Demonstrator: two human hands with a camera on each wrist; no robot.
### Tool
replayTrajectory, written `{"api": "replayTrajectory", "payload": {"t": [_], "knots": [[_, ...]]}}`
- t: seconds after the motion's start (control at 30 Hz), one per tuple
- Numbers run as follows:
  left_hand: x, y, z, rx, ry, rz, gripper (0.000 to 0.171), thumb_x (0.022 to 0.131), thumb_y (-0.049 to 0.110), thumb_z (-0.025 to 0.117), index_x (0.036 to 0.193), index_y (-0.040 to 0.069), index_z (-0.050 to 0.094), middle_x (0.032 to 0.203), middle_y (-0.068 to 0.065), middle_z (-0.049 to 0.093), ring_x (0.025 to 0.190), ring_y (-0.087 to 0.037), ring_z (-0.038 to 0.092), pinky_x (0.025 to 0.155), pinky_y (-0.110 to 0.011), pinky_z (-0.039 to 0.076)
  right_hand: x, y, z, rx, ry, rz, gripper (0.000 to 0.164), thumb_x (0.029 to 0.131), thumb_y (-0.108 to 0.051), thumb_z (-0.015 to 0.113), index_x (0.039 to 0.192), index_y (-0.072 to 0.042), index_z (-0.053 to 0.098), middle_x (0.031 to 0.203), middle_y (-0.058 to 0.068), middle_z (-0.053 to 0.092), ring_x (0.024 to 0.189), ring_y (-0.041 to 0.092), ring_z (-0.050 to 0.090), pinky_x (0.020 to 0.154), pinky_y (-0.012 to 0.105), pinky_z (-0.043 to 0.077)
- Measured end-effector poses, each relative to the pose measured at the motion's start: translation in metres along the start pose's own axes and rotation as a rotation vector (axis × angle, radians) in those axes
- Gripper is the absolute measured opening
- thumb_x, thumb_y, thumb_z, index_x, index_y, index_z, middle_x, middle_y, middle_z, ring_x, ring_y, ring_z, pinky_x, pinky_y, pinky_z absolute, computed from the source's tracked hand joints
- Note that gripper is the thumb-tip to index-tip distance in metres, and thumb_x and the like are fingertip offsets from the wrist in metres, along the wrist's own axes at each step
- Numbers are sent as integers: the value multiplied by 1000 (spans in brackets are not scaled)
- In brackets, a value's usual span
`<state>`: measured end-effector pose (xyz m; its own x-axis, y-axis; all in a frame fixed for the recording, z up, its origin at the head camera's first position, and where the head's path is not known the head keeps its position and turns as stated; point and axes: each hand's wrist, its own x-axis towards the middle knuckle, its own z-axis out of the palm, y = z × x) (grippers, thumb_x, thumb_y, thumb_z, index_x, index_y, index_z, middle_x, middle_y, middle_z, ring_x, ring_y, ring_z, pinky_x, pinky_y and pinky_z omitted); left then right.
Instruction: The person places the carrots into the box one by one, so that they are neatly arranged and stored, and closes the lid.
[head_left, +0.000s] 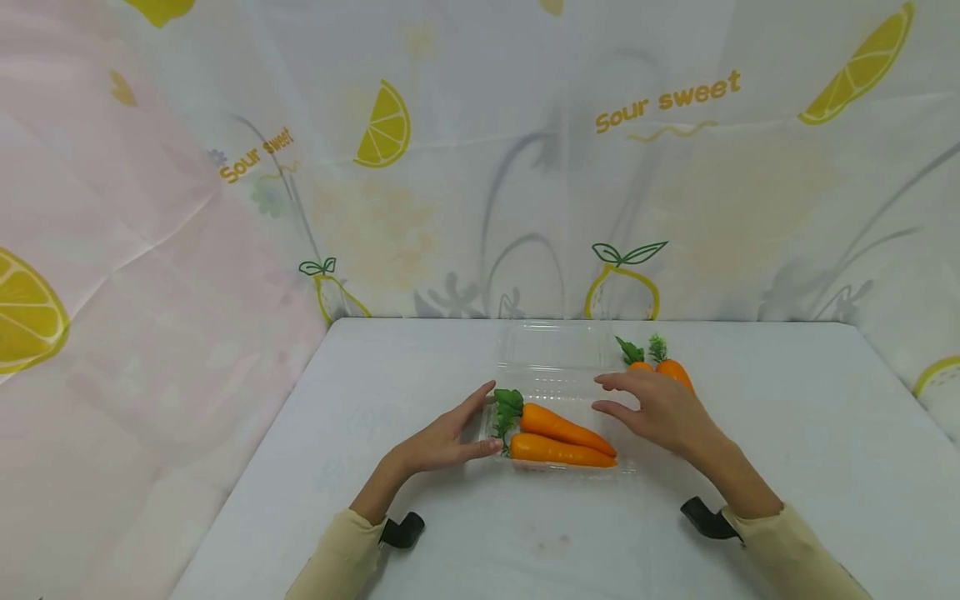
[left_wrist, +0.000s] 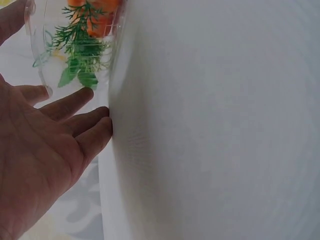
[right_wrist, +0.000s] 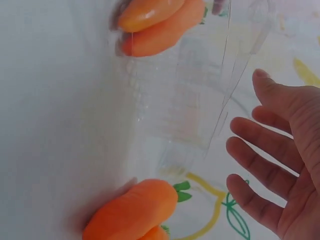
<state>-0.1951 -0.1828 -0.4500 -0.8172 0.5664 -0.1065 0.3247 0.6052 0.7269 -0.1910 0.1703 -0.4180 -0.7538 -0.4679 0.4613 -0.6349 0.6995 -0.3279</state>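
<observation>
Fingers of the left hand lie straight and loosely spread against the left end of the clear plastic box, the landmark on the white table. The thumb reaches up along that end and the fingertips touch near its front corner, holding nothing. The left wrist view shows those fingertips beside the clear wall, with green carrot leaves just behind it, so the hand seems placed to steady the box from that side.

Inside the box lie 2 orange carrots, side by side, leaves toward the left end. They sit in the front half, and the hinged lid is laid open behind.

The right hand hovers at the right end of the box, fingers straight and apart, gripping nothing. In the right wrist view a gap shows between it and the plastic, so it looks close but not touching. With one hand at each end, the pair appears to bracket the box.

Behind the right hand, just right of the box, 2 more carrots rest on the table, leaves pointing away from the person.
</observation>
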Motion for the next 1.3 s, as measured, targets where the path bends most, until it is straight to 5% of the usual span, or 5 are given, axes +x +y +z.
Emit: {"api": "replayTrajectory", "payload": {"t": [0.27, 0.5, 0.87, 1.3], "knots": [[0, 3, 0, -4, 0, -5, 91, 90, 57, 61, 160, 25, 12, 157, -9, 31, 143, -26, 31, 113, -55, 27, -10, 9, -9, -63, 122, 53, 38, 74, -20, 87, 109, -11, 75, 97, 1, 73, 81, 22, 66, 59, 37, 55], [0, 2, 0, -10, 0, 8, 91, 90, 56, 62, 160, 24, 12, 158, -8, 31, 143, -26, 30, 113, -54, 27, -20, 21, -19, -84, 54, 184, 31, 83, -24, 81, 110, -12, 73, 96, 5, 71, 84, 25, 64, 67, 44, 55], [0, 2, 0, -17, -3, 10, 91, 91, 55, 62, 160, 24, 12, 157, -9, 32, 143, -26, 31, 113, -54, 27, -34, 38, -22, -106, 29, 297, 42, 81, -26, 82, 115, -4, 71, 102, 20, 70, 84, 35, 63, 60, 45, 53], [1, 2, 0, -11, -4, 12, 91, 91, 55, 62, 160, 23, 11, 156, -10, 35, 142, -27, 33, 113, -53, 28, -44, 47, -22, -134, -6, 381, 45, 79, -26, 83, 114, 1, 70, 99, 22, 69, 76, 31, 60, 52, 35, 50]]}}
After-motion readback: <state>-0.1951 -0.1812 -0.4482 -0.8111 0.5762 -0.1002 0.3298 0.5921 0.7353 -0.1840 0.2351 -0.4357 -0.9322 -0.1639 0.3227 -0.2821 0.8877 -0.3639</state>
